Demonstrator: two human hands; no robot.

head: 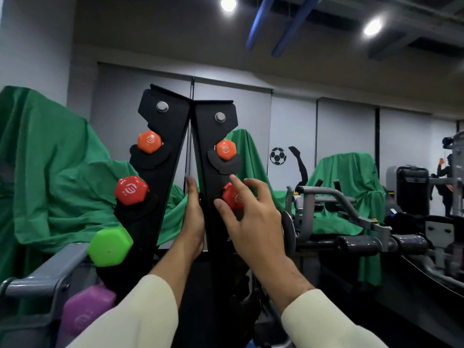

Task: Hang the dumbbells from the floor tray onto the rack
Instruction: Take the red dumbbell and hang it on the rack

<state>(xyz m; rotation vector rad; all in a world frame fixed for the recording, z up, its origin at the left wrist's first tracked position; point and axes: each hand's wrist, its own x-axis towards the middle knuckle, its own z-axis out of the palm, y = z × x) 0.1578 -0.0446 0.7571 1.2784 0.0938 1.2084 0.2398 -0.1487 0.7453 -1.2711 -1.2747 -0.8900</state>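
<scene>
The black rack has two uprights that meet at the top. An orange dumbbell head sits high on each upright. Lower on the left upright hang a red dumbbell, a green dumbbell and a purple dumbbell. Another red dumbbell rests in the second cradle of the right upright. My right hand is spread over that red head, fingertips touching it. My left hand reaches up between the uprights, and most of its fingers are hidden behind the right one. The floor tray is out of view.
Green cloths cover equipment behind the rack and at the right. A grey weight machine with padded handles stands close on the right. A grey metal frame crosses the lower left corner.
</scene>
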